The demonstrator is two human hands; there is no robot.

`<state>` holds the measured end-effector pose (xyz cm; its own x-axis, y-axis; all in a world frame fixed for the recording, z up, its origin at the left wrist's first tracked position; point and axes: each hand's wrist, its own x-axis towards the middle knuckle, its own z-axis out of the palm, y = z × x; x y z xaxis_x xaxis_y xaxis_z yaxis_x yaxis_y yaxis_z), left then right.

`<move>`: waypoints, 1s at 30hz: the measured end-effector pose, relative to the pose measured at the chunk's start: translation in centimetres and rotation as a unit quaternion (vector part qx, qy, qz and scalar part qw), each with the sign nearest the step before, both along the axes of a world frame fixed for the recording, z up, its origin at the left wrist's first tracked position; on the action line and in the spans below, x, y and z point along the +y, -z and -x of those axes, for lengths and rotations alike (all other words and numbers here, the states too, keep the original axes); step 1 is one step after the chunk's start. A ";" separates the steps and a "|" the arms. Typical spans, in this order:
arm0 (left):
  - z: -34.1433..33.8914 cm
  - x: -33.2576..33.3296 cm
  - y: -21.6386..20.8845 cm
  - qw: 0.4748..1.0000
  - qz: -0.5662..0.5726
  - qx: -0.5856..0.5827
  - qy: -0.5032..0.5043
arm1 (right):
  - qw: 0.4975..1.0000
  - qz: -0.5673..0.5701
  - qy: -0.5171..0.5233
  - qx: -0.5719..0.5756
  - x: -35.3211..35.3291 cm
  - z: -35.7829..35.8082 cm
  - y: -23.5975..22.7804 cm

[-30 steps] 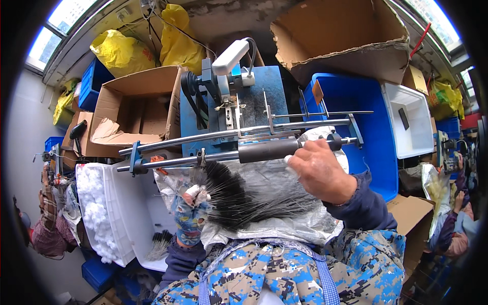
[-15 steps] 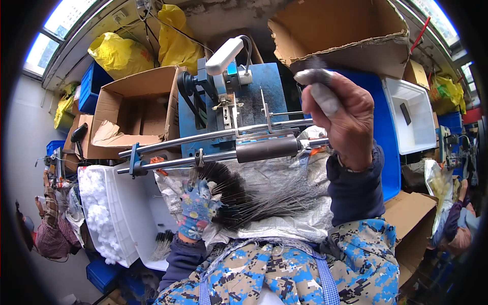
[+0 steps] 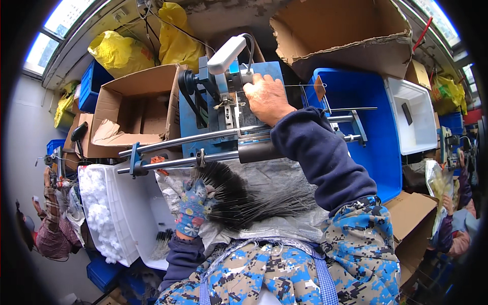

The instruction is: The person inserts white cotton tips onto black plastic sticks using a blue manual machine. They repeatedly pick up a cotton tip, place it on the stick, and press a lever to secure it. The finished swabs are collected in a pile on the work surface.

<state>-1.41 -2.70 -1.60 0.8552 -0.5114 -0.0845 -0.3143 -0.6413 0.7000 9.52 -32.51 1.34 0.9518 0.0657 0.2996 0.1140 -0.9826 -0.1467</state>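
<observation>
A large heap of thin wire brushes (image 3: pixel 229 195), dark bristles to the left and bare wire stems to the right, lies across a white woven sheet (image 3: pixel 277 175) on my lap. My left hand (image 3: pixel 193 203), in a blue flowered glove, is closed on the heap's left edge. Over the blue bench machine (image 3: pixel 203 140), my right hand (image 3: pixel 267 99) has its fingers curled beside the upright mechanism. The fingertips are hidden, so what they hold cannot be made out. A thin wire (image 3: pixel 305 85) with a looped end extends to the right of that hand.
Two steel rails (image 3: pixel 178 141) cross in front of the machine, with a dark roller (image 3: pixel 254 152). A cardboard box (image 3: pixel 127 104) and a white tub of white fluff (image 3: pixel 114 198) stand left; a blue bin (image 3: pixel 376 127) stands right. Other people work at both sides.
My right hand has moved left and forward from beside the rails onto the machine; a small dark-bristled piece showed at its fingertips before. My left hand stays at the heap, shifted slightly.
</observation>
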 end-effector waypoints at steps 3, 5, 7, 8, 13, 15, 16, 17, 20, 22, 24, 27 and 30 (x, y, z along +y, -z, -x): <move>-0.2 -0.5 -0.4 0.989 -0.038 -0.134 0.043 | 1.000 0.001 0.000 -0.007 0.0 0.1 0.1; -0.3 -0.6 -0.5 0.984 -0.071 -0.149 0.068 | 1.000 -0.001 -0.004 -0.009 -0.1 0.0 0.2; -0.3 -0.6 -0.5 0.980 -0.085 -0.165 0.073 | 1.000 -0.007 -0.013 -0.012 -0.1 -0.1 0.3; -0.2 -0.7 -0.3 0.979 -0.083 -0.173 0.066 | 1.000 -0.006 -0.016 -0.012 -0.2 -0.1 0.3; -0.4 -1.5 -1.1 0.976 -0.067 -0.194 0.071 | 1.000 -0.013 -0.025 -0.004 -0.2 -0.3 0.4; -0.3 -1.8 -1.2 0.981 -0.050 -0.176 0.059 | 0.999 -0.041 -0.015 0.021 -0.3 -0.8 0.9; -0.3 -1.8 -1.2 0.984 -0.056 -0.160 0.055 | 0.998 -0.057 -0.014 0.020 -0.3 -1.0 1.0; -0.2 -1.7 -1.0 0.987 -0.061 -0.143 0.051 | 0.997 -0.073 -0.013 0.019 -0.4 -1.1 1.0; -0.1 -0.9 0.0 0.989 -0.073 -0.123 0.045 | 0.997 -0.032 0.028 0.060 -0.4 -0.7 0.3; -0.1 -0.8 -0.4 0.985 -0.078 -0.148 0.050 | 0.994 -0.011 0.045 0.094 -0.8 -0.3 -0.3; -0.1 -1.1 -1.9 0.974 -0.080 -0.201 0.064 | 0.998 -0.016 0.053 0.008 -1.5 1.0 0.1; -0.1 -0.1 -0.7 0.985 -0.059 -0.162 0.027 | 0.999 -0.031 0.041 -0.010 -1.8 3.9 -0.9; -0.1 -1.4 -0.7 0.980 -0.052 -0.189 0.039 | 0.993 -0.073 0.038 0.079 -1.5 5.0 -1.6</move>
